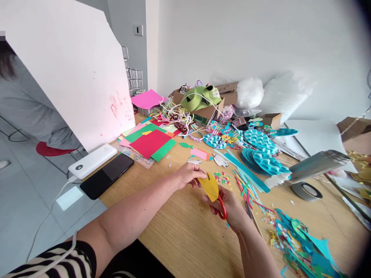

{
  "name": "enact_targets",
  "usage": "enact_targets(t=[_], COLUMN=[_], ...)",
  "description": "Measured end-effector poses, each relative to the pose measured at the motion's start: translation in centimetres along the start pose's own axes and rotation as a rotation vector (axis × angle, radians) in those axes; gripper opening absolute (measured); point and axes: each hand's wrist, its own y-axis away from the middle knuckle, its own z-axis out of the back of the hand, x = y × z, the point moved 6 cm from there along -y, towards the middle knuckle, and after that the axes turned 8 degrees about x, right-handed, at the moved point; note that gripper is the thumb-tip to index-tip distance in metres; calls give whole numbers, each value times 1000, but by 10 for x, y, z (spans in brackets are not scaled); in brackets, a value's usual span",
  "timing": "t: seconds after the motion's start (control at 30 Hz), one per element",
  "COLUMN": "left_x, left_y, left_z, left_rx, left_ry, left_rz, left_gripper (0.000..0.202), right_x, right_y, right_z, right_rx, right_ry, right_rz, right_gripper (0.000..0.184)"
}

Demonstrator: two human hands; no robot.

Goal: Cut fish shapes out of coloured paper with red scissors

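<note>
My left hand pinches the edge of a piece of yellow paper above the wooden table. Through the red handles of a pair of scissors go the fingers of my right hand, closed around them. The yellow paper covers most of the blades, so how far they are apart cannot be made out. Just behind the hands lie small coloured paper bits and a white fish-shaped cutout. A green fish-shaped cutout lies farther back.
Coloured paper sheets, a black phone and a white power bank lie left. Blue wavy discs, a metal bottle and a tape roll stand right. Paper scraps cover the near right. A person sits behind a white board.
</note>
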Motion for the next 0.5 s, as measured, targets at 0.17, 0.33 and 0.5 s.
enact_targets(t=[0.17, 0.33, 0.5], left_x=[0, 0, 0], left_y=[1, 1, 0], left_z=[0, 0, 0], left_rx=[-8, 0, -3], left_ry=[-19, -22, -35], left_rz=[5, -2, 0], left_gripper=[22, 20, 20], right_x=[0, -1, -1], right_y=[-1, 0, -1], right_z=[1, 1, 1], right_rx=[10, 13, 11], right_ry=[5, 18, 9], right_rz=[10, 14, 14], right_gripper=[41, 41, 40])
